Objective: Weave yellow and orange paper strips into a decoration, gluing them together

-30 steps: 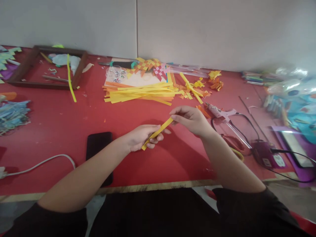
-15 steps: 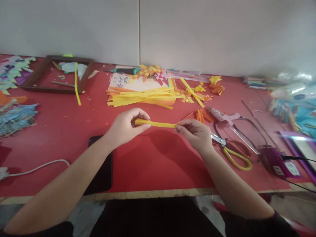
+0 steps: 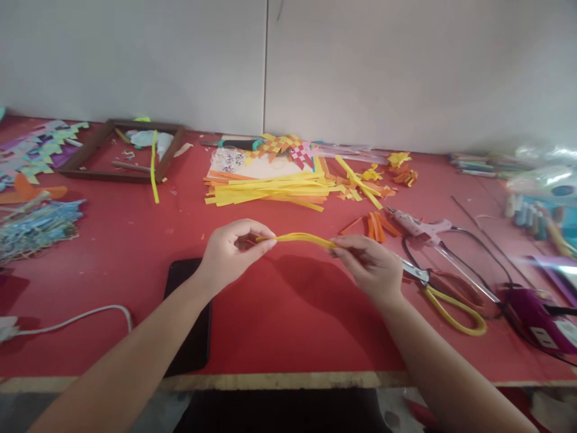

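Note:
I hold a yellow paper strip (image 3: 300,239) stretched level between both hands above the red table (image 3: 288,313). My left hand (image 3: 229,252) pinches its left end between thumb and fingertips. My right hand (image 3: 372,264) pinches the right end, fingers closed. The strip bows slightly upward in the middle. Behind the hands lies a pile of yellow and orange paper strips (image 3: 270,187), with woven paper pieces (image 3: 283,147) at the back of it.
A black phone (image 3: 187,316) lies under my left forearm. Yellow-handled scissors (image 3: 444,294), a pink glue gun (image 3: 421,225) and a purple device (image 3: 538,310) sit right. A wooden frame (image 3: 124,150) and blue paper scraps (image 3: 38,225) are left; a white cable (image 3: 72,319) trails near the front edge.
The strip went from slanting toward me to level between both hands. My left hand rose and my right hand came nearer. The view tilted down slightly.

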### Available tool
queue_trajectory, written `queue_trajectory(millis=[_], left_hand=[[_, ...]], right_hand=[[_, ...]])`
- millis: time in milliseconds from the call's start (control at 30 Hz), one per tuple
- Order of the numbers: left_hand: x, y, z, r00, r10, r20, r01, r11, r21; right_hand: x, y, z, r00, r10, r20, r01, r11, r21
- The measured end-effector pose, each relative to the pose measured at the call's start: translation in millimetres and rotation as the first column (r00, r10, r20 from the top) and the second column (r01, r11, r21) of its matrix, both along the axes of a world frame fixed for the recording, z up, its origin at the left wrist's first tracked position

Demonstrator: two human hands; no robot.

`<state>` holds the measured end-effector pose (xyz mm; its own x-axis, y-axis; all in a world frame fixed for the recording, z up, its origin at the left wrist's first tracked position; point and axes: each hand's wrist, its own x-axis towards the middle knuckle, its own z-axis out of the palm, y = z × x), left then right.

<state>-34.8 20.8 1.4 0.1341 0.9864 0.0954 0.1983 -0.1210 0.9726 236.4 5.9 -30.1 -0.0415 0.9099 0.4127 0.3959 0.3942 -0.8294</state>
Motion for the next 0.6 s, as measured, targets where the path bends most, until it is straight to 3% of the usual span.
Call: queue_trajectory(millis=[133, 600], left_hand=[[2.3, -1.3, -1.8, 0.999, 0.025, 0.023, -0.025, 1.000, -0.010], [4.8, -1.8, -2.0, 0.998, 0.060, 0.026, -0.061, 0.998, 0.021]], right_hand=[[1.8, 1.1, -0.1, 0.997, -0.007, -0.079, 0.002, 0.999, -0.054], [2.1, 3.0, 2.1, 0.997, -0.037, -0.065, 0.032, 0.997, -0.070]])
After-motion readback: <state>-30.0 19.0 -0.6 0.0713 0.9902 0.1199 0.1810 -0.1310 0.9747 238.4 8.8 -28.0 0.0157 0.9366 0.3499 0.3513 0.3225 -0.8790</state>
